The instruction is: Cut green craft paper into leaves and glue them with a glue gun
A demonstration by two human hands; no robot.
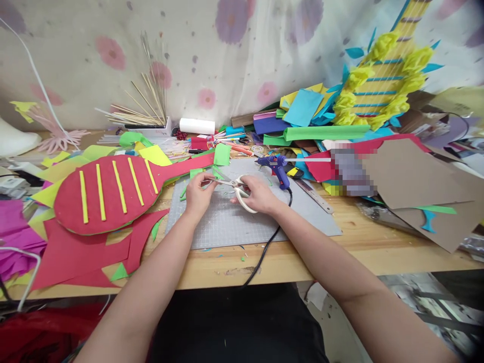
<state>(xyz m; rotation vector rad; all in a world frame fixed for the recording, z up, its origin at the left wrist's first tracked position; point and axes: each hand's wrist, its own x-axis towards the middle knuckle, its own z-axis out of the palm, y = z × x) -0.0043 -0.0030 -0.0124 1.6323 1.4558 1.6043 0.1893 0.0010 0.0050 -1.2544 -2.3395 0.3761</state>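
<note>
My right hand (pixel 260 195) is closed around the white handles of a pair of scissors (pixel 237 187), whose blades point left over a grey cutting mat (pixel 242 224). My left hand (pixel 199 191) pinches a small green paper scrap (pixel 195 174) right at the blade tips. A red paper guitar shape (pixel 113 194) with yellow strips lies just left of my left hand, its neck reaching up toward the mat's top edge.
A blue glue gun (pixel 278 166) stands behind my right hand, its black cord running off the table's front edge. A metal ruler (pixel 313 196) lies right of it. Brown cardboard (pixel 416 186), coloured paper piles, a yellow-and-blue paper guitar (pixel 381 80) and wooden sticks (pixel 145 108) crowd the back.
</note>
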